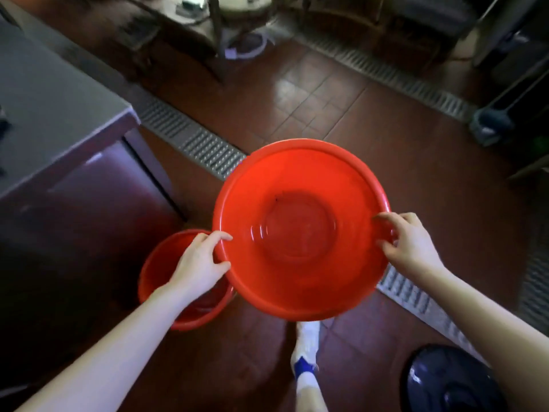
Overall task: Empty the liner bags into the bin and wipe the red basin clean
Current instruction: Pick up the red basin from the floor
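Floor: brown tiled floor (326, 99) crossed by a metal drain grate (202, 147); I see no spilled rubbish on it.
Counter: a steel counter (53, 114) stands at my left, with nothing of the task on the part I can see.
Basin: the red basin (297, 286) is in the air in front of me, held over the floor with its mouth tipped toward me, and its near-left edge hangs over the bucket.
Basin inside: no bag and no scraps in it, only some glints near the bottom (perhaps wet, I cannot be sure) and a small dark speck on the far wall.
Bucket: a smaller red bucket (157, 272) sits on the floor beside the counter, partly under my left arm; its contents are too dark to read.
Bin: a dark round bin (445, 382) stands low at my right, seemingly lidded, well apart from the basin.
Left hand: my left hand (199, 260) grips the basin's left rim, fingers curled over the edge.
Right hand: my right hand (407, 245) pinches the right rim, fingertips hooked over it.
Done, I judge: the emptying looks finished, since no liner bags are in view.
Left, I judge: the wipe; I hold no cloth and see none, so one hand must come free first.
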